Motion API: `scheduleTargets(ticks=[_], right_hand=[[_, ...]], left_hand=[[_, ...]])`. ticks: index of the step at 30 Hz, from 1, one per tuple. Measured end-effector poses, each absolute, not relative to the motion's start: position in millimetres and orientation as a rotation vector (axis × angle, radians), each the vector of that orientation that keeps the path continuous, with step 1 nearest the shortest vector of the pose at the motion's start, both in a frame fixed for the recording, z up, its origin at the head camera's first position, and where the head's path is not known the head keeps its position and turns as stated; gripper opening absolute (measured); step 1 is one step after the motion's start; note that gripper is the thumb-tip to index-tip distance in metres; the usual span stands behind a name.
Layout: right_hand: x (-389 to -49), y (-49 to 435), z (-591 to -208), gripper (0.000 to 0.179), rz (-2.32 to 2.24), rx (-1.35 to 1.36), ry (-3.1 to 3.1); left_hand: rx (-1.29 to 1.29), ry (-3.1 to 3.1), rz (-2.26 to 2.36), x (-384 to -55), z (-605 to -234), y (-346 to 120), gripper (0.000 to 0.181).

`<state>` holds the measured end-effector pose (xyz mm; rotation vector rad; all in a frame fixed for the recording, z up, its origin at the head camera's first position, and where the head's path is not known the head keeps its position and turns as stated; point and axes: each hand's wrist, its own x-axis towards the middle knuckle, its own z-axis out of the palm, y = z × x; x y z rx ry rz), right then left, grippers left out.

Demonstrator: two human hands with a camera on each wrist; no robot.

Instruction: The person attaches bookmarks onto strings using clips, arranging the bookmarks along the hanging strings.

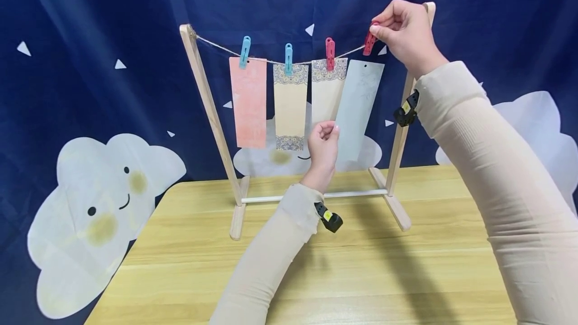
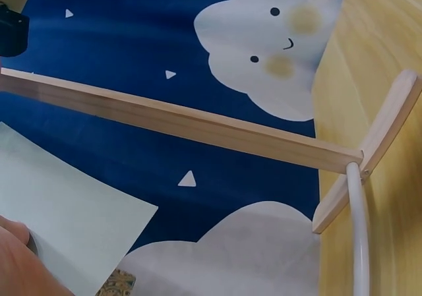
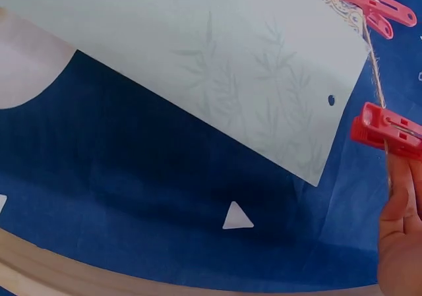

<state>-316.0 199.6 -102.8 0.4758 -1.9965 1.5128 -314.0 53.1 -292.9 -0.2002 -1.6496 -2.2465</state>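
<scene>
Between thumb and fingers, my left hand (image 1: 323,152) pinches the left edge of a pale green paper bookmark (image 1: 359,109). Faint bamboo prints and a punched hole show near the bookmark's upper end in the right wrist view; it tilts, its top just under the string (image 1: 354,50). Up at the right, my right hand (image 1: 408,34) pinches a red clothespin (image 3: 389,130) that sits at the string, to the right of the bookmark's top. Left of the green bookmark, a second red clothespin (image 1: 330,54) holds a cream patterned bookmark (image 1: 326,92), partly covered by the green one.
Two blue clothespins hold a pink bookmark (image 1: 250,104) and another patterned bookmark (image 1: 291,107) on the string. The string spans a wooden stand (image 1: 212,119) with a white crossbar (image 1: 356,194) on the wooden table (image 1: 189,265). Behind hangs a dark blue curtain (image 1: 90,89) with clouds.
</scene>
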Motion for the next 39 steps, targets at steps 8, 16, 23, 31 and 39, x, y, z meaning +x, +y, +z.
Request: scheduleTargets(ticks=[8,16,23,31,39], right_hand=[[-314,202,-99,0.006,1.567,0.453,-1.991],[-313,205,-100,0.006,1.565,0.448,-2.006],[-313,202,-101,0.007,1.555,0.448,-2.012],[-313,202,-102,0.004,1.528,0.417,-2.041],[-312,202,-104,0.011,1.441,0.397,-2.124]], left_hand=[[-0.237,-1.622,-2.193,-317,-285,53,0.010],[-0.230,-1.635,-2.181,-317,-280,53,0.011],[-0.236,-1.628,-2.193,-317,-274,55,0.011],[-0.239,-1.616,-2.240,-315,-270,58,0.012],[-0.231,-1.621,-2.266,-312,-269,59,0.012]])
